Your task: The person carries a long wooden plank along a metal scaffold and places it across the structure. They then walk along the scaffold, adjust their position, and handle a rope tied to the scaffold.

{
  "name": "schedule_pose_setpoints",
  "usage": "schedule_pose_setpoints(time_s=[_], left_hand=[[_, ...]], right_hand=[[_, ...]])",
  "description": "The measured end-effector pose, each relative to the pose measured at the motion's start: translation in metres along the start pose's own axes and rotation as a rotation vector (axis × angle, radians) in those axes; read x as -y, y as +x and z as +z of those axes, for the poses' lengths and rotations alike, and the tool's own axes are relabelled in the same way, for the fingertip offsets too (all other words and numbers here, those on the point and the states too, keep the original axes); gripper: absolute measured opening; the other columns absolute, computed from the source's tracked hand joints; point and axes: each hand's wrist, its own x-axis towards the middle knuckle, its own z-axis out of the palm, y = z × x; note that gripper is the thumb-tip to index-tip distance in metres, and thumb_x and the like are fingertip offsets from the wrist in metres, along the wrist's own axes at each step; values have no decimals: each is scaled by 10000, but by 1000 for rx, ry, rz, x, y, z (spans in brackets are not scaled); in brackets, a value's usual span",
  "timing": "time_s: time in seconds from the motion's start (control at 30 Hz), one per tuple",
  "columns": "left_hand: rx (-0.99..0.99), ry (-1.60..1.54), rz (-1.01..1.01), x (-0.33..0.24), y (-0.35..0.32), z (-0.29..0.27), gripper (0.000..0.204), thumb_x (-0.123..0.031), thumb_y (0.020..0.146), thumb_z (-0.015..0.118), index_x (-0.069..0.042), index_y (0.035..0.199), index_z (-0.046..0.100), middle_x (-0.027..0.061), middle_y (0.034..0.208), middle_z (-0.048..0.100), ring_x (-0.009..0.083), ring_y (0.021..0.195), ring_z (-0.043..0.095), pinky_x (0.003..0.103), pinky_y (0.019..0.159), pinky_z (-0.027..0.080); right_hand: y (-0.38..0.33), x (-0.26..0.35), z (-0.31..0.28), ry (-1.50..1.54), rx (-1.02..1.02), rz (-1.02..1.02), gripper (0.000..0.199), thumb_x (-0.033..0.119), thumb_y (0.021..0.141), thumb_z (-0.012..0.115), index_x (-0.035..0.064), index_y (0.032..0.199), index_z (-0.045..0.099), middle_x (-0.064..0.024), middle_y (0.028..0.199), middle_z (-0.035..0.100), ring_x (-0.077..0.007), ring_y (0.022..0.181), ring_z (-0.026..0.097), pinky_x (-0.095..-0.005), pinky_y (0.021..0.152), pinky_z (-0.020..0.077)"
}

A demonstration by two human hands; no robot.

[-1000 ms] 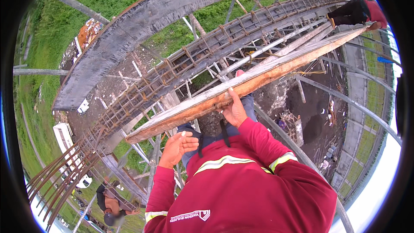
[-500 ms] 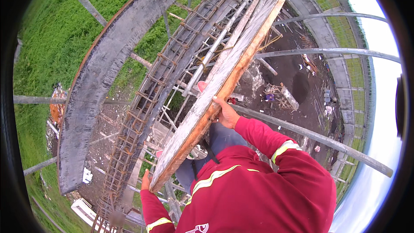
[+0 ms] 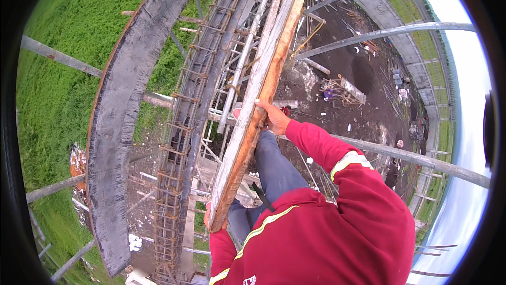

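Observation:
A long thick wooden plank (image 3: 252, 105), pale on its broad face and orange-brown along its edge, slants from the top middle down toward my body. My right hand (image 3: 274, 118) is closed round its right edge about midway, thumb on top and fingers underneath. At the plank's lower end my left hand (image 3: 225, 225) is mostly hidden under the wood, with only a bit of skin showing above the red sleeve. Beneath the plank are my legs in blue-grey trousers (image 3: 276, 166), and a pinkish shoe tip (image 3: 236, 112) shows past its left edge.
A rebar cage (image 3: 176, 163) runs along the left, beside a curved grey form panel (image 3: 115, 127). Metal scaffold pipes (image 3: 416, 161) cross at right. Far below lies dark ground with a wooden stand (image 3: 345, 91) and scattered debris. A curved concrete wall (image 3: 421, 69) borders the site.
The view has turned, and the plank now stands steeper in it. My left hand, visible at the plank's end before, is now mostly covered by it. The right hand keeps its hold.

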Motion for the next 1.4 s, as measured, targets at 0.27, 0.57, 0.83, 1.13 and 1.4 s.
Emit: schedule_pose_setpoints(time_s=[0.27,0.57,0.83,1.13,1.4], left_hand=[[79,-140,-159,-19,81,32,425,-312,858,567,-33,1178,584,139,1176,627,315,1037,617,467,860,515],[136,-252,-172,-20,215,113,414,-330,899,509,-63,1209,573,130,1160,613,304,1001,605,442,698,551],[81,-266,-291,-16,221,287,396,-272,847,579,-29,1159,573,164,1044,577,330,926,558,422,653,504],[-126,-546,-669,4,268,410,461,-173,759,639,21,1157,512,149,1060,503,270,883,541,401,695,487],[65,-219,-174,39,303,483,586,-344,763,609,33,1198,501,188,1061,478,337,983,485,427,716,497]], right_hand=[[71,51,-41,-148,-45,-266,781,623,835,582,-39,1244,521,-169,1092,615,-250,1015,599,-407,836,502],[-163,15,-336,-1575,-1055,392,744,618,780,637,22,1213,533,-222,1165,622,-357,1103,596,-437,937,469],[-246,4,-384,-1537,-647,966,825,716,629,714,40,1099,676,-159,1152,656,-296,1111,618,-421,925,498],[-250,-20,-401,-1554,-534,958,405,278,685,720,87,1042,708,-130,1060,691,-287,1001,668,-372,848,546],[-244,-25,-402,-1447,-519,1011,469,337,696,756,81,1082,688,-120,1107,676,-281,1032,657,-371,884,534]])
